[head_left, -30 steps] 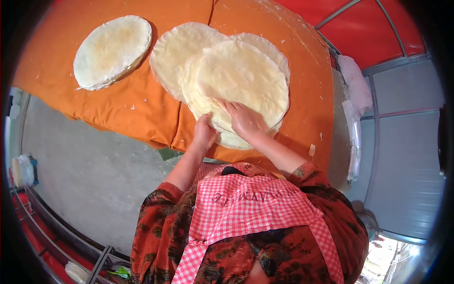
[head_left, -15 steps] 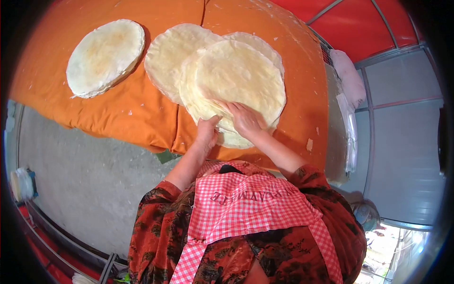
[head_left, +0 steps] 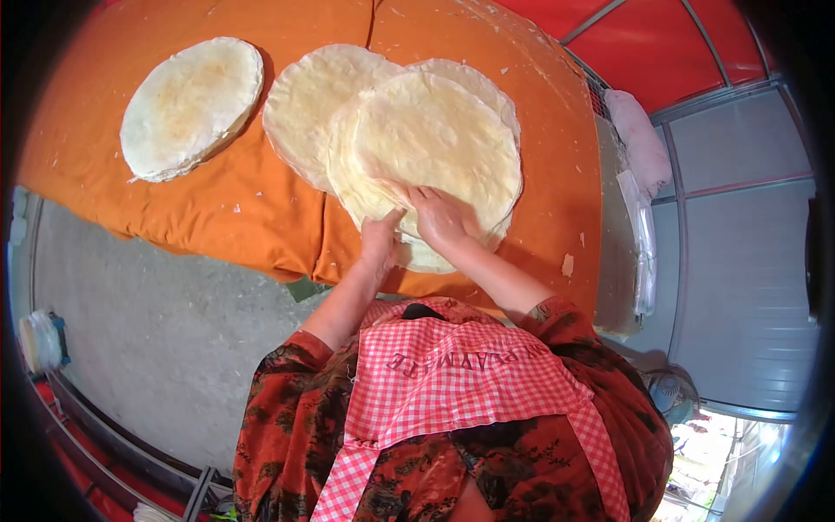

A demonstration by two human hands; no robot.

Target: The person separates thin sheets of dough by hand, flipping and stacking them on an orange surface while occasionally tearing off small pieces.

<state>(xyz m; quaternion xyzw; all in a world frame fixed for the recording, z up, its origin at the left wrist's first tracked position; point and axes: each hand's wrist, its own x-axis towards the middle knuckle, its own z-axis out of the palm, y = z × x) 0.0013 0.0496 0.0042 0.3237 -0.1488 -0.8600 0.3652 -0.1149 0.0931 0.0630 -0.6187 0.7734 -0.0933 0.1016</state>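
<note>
A loose pile of thin, round flatbreads (head_left: 444, 130) lies in front of me, its sheets overlapping unevenly. My left hand (head_left: 381, 239) is closed at the pile's near edge, thumb and fingers pinching the sheets there. Close beside it, my right hand (head_left: 441, 219) rests over the near part of the top flatbread, with its fingers curled at the lifted edge. How many sheets are between the fingers is hidden. Another flatbread (head_left: 309, 109) sticks out from under the pile on the left.
A neat, thick stack of flatbreads (head_left: 191, 109) sits at the far left of the orange cloth (head_left: 252, 204) covering the table. Crumbs and flakes dot the cloth. Plastic bags (head_left: 642, 244) hang past the right edge, near a fan (head_left: 668, 389). Grey floor (head_left: 174, 322) shows at the left.
My right hand has shifted slightly left, towards my left hand, along the flatbread's edge. The left hand keeps its place, and the stack on the left is unmoved.
</note>
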